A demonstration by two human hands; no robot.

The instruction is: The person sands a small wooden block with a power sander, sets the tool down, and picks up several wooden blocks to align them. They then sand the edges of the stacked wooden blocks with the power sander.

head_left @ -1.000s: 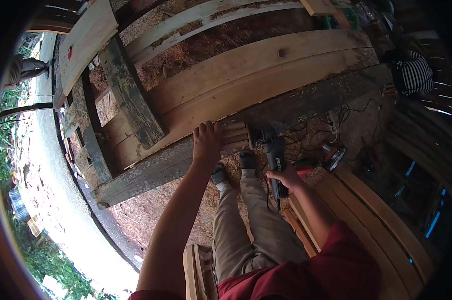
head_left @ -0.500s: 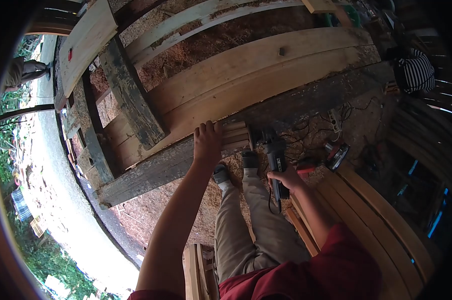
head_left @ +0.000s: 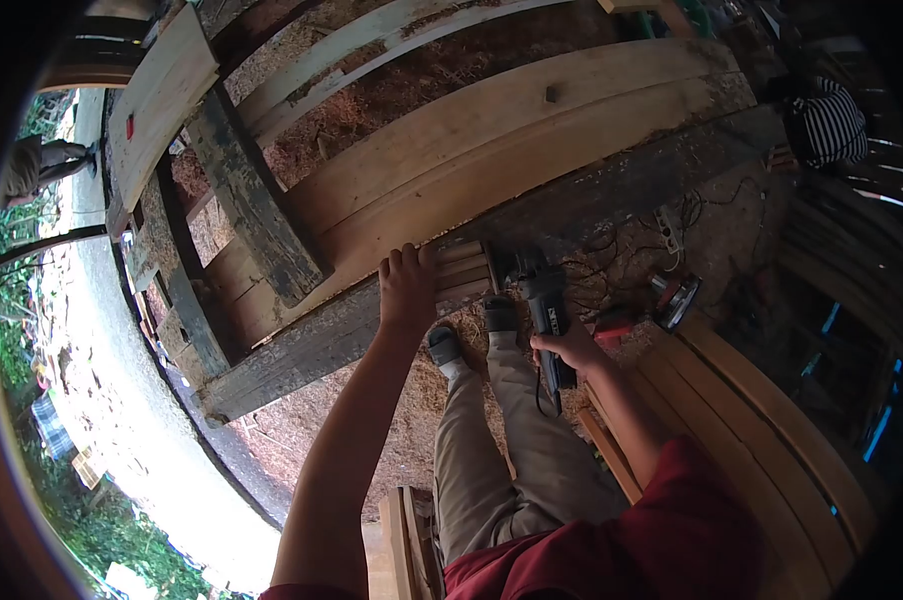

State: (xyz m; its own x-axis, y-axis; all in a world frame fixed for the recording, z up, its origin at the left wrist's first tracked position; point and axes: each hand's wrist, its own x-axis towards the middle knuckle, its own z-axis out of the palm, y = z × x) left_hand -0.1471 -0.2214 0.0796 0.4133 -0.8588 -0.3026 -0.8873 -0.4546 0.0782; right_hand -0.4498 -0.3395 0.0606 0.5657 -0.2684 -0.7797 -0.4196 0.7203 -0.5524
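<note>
My left hand (head_left: pixel 408 287) has its fingers closed over the left end of a small grooved wooden piece (head_left: pixel 462 270), which lies against the dark beam (head_left: pixel 592 208) of the workbench. In my right hand (head_left: pixel 570 347) is a black angle grinder (head_left: pixel 549 312), gripped by its body with its head pointing away from me. The grinder's head is close to the right end of the wooden piece. A cord hangs from the grinder's rear, beside my right leg.
Long planks (head_left: pixel 512 130) lie across the bench, with a weathered board (head_left: pixel 257 195) crossing them. To the right are a red power tool (head_left: pixel 617 322), a power strip (head_left: pixel 670 232) and stacked boards (head_left: pixel 742 420). A striped cloth (head_left: pixel 834 122) is at far right. Another person's legs (head_left: pixel 47 165) show far left.
The view has shifted slightly. Both hands keep their holds, and the grinder's head stays close to the wooden piece's right end.
</note>
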